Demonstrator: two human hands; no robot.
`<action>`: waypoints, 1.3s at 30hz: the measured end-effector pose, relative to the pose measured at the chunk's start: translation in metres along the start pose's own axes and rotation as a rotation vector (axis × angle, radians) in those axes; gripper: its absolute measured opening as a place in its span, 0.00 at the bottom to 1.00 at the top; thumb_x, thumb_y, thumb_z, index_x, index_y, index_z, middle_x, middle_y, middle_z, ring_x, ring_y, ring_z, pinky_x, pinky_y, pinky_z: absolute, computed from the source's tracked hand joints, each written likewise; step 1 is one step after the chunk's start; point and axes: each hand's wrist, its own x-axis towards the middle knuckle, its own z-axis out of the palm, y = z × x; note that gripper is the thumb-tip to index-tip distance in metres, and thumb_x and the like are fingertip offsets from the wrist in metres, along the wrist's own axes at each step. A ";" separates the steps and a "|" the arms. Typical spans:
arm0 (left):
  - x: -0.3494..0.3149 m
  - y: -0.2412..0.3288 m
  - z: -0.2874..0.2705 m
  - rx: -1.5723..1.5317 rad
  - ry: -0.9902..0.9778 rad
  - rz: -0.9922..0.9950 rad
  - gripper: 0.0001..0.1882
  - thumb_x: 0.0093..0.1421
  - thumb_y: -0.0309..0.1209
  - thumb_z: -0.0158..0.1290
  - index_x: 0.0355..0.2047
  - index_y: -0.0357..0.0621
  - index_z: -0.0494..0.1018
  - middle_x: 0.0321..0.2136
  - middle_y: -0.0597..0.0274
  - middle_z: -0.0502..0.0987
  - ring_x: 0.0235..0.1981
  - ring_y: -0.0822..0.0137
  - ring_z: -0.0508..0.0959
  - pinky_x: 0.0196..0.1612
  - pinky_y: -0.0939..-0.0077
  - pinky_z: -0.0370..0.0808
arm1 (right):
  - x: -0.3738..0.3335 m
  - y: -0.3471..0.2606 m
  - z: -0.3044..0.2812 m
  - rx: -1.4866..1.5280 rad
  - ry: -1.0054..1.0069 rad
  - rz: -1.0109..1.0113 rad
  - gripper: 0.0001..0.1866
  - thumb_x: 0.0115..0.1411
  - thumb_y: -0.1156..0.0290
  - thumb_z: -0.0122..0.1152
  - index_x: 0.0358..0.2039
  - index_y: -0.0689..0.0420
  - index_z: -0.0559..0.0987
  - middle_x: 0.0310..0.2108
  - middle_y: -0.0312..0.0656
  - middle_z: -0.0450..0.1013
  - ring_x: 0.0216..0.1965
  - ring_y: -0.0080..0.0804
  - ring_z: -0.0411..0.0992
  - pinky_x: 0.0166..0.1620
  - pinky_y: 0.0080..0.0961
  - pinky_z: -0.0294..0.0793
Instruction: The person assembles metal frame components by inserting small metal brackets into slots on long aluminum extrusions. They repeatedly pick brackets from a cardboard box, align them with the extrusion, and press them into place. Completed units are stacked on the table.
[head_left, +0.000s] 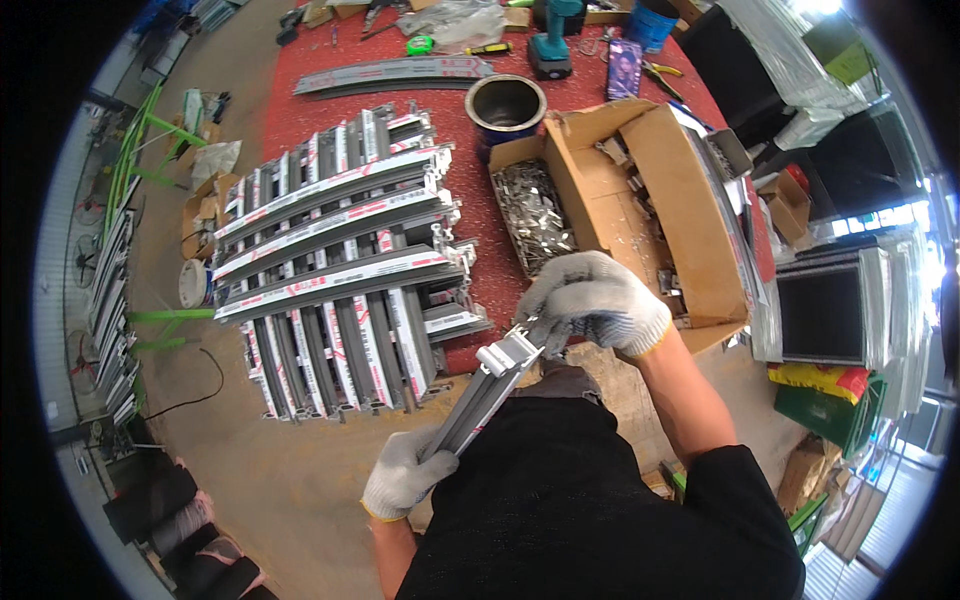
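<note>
My left hand, in a grey-white knit glove, is closed round the lower end of a grey metal profile. The profile slants up and to the right in front of my body, and a silvery end piece shows at its upper end. At that end my gloved right hand is closed, its fingers pinched together. Whatever lies between those fingertips is hidden. Just beyond the right hand, a small cardboard box holds many small shiny metal pieces.
A stack of crisscrossed labelled profiles covers the left of the red table. A large open carton stands at right, beside a dark round pot. Farther back are a cordless drill, a phone and pliers.
</note>
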 end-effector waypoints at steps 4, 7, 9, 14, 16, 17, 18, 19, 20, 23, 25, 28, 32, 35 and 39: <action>-0.001 0.007 0.001 0.081 -0.002 -0.006 0.23 0.61 0.36 0.67 0.51 0.31 0.85 0.25 0.54 0.78 0.30 0.68 0.76 0.38 0.64 0.77 | 0.005 0.018 0.002 0.039 -0.013 -0.101 0.19 0.69 0.65 0.66 0.48 0.70 0.86 0.45 0.47 0.84 0.42 0.35 0.86 0.48 0.31 0.87; -0.002 0.015 -0.001 0.189 -0.005 0.030 0.22 0.61 0.37 0.67 0.49 0.31 0.85 0.24 0.51 0.77 0.28 0.66 0.76 0.37 0.62 0.77 | 0.012 0.032 0.004 0.326 -0.076 -0.049 0.21 0.69 0.60 0.67 0.48 0.69 0.83 0.45 0.48 0.82 0.44 0.36 0.84 0.49 0.32 0.86; -0.002 0.022 -0.001 0.183 -0.004 0.049 0.22 0.61 0.37 0.67 0.48 0.31 0.84 0.24 0.47 0.77 0.27 0.64 0.77 0.36 0.61 0.77 | 0.014 0.041 0.008 0.378 -0.061 -0.032 0.22 0.69 0.58 0.69 0.49 0.67 0.81 0.44 0.51 0.81 0.44 0.38 0.84 0.49 0.33 0.87; -0.004 0.037 -0.004 0.225 -0.008 0.009 0.21 0.64 0.39 0.66 0.48 0.32 0.85 0.25 0.47 0.78 0.27 0.66 0.81 0.35 0.62 0.77 | 0.013 0.053 0.008 0.572 -0.073 -0.037 0.20 0.71 0.64 0.62 0.55 0.68 0.83 0.50 0.47 0.82 0.51 0.34 0.81 0.57 0.32 0.83; -0.001 0.042 -0.006 0.334 -0.003 0.024 0.22 0.67 0.41 0.65 0.51 0.34 0.85 0.25 0.51 0.80 0.28 0.69 0.82 0.35 0.65 0.78 | 0.013 0.056 0.008 0.365 0.038 -0.099 0.27 0.74 0.53 0.60 0.57 0.66 0.82 0.51 0.50 0.83 0.51 0.39 0.83 0.55 0.37 0.86; 0.000 0.044 -0.008 0.223 -0.029 0.021 0.23 0.68 0.43 0.64 0.52 0.34 0.85 0.26 0.54 0.81 0.28 0.69 0.83 0.36 0.66 0.79 | 0.014 0.061 0.012 0.318 0.101 -0.146 0.29 0.74 0.50 0.60 0.59 0.65 0.80 0.51 0.52 0.83 0.51 0.42 0.84 0.53 0.40 0.87; 0.002 0.047 -0.010 0.119 -0.054 -0.004 0.24 0.70 0.45 0.64 0.53 0.35 0.85 0.27 0.56 0.82 0.29 0.70 0.83 0.36 0.68 0.80 | 0.014 0.066 0.016 0.435 0.166 -0.138 0.32 0.74 0.46 0.60 0.61 0.64 0.79 0.51 0.53 0.83 0.50 0.46 0.85 0.51 0.43 0.89; 0.003 0.050 -0.012 0.016 -0.076 -0.042 0.25 0.71 0.46 0.63 0.53 0.35 0.85 0.27 0.58 0.83 0.29 0.71 0.84 0.37 0.69 0.80 | 0.019 0.074 0.024 0.642 0.275 -0.073 0.34 0.73 0.45 0.62 0.63 0.64 0.78 0.52 0.54 0.84 0.51 0.47 0.85 0.51 0.46 0.89; 0.004 0.053 -0.017 0.033 -0.093 -0.025 0.26 0.72 0.49 0.63 0.53 0.35 0.85 0.28 0.59 0.84 0.30 0.71 0.85 0.37 0.70 0.81 | 0.012 0.080 0.032 0.748 0.053 -0.147 0.39 0.70 0.46 0.68 0.69 0.63 0.74 0.55 0.54 0.83 0.54 0.49 0.84 0.55 0.47 0.88; 0.007 0.066 -0.031 0.085 -0.152 -0.097 0.25 0.74 0.48 0.60 0.49 0.32 0.85 0.33 0.57 0.87 0.33 0.69 0.87 0.40 0.69 0.84 | 0.016 0.088 0.044 0.102 0.080 -0.216 0.38 0.71 0.67 0.66 0.77 0.63 0.66 0.56 0.49 0.82 0.53 0.41 0.84 0.58 0.36 0.86; 0.009 0.075 -0.042 0.127 -0.174 -0.149 0.27 0.73 0.50 0.61 0.49 0.33 0.85 0.32 0.57 0.87 0.33 0.68 0.87 0.41 0.68 0.84 | 0.021 0.097 0.062 0.225 0.245 -0.210 0.42 0.69 0.70 0.65 0.80 0.66 0.60 0.52 0.46 0.83 0.51 0.35 0.84 0.56 0.32 0.85; 0.005 0.081 -0.060 0.350 -0.129 -0.105 0.31 0.68 0.54 0.65 0.50 0.34 0.85 0.34 0.51 0.88 0.36 0.59 0.89 0.44 0.64 0.85 | 0.024 0.096 0.076 0.163 0.287 -0.144 0.22 0.71 0.62 0.68 0.57 0.65 0.80 0.45 0.42 0.84 0.44 0.29 0.82 0.50 0.28 0.82; -0.017 0.064 -0.064 0.478 0.139 0.117 0.40 0.57 0.54 0.73 0.61 0.36 0.80 0.48 0.39 0.87 0.51 0.41 0.88 0.57 0.54 0.82 | 0.030 0.095 0.098 0.164 0.440 -0.077 0.21 0.73 0.55 0.72 0.49 0.63 0.82 0.33 0.39 0.82 0.26 0.25 0.77 0.31 0.26 0.77; -0.020 0.043 -0.065 0.641 0.361 0.278 0.35 0.59 0.42 0.72 0.64 0.41 0.78 0.57 0.45 0.84 0.58 0.44 0.85 0.62 0.52 0.81 | 0.033 0.097 0.113 0.235 0.530 -0.062 0.22 0.72 0.54 0.75 0.47 0.62 0.82 0.28 0.40 0.79 0.20 0.26 0.74 0.25 0.26 0.74; -0.005 0.019 -0.093 0.720 0.526 0.565 0.24 0.58 0.32 0.70 0.56 0.43 0.82 0.52 0.49 0.85 0.54 0.45 0.86 0.60 0.51 0.81 | 0.044 0.105 0.127 0.337 0.578 0.026 0.21 0.73 0.57 0.75 0.50 0.63 0.82 0.29 0.43 0.82 0.24 0.30 0.81 0.27 0.28 0.80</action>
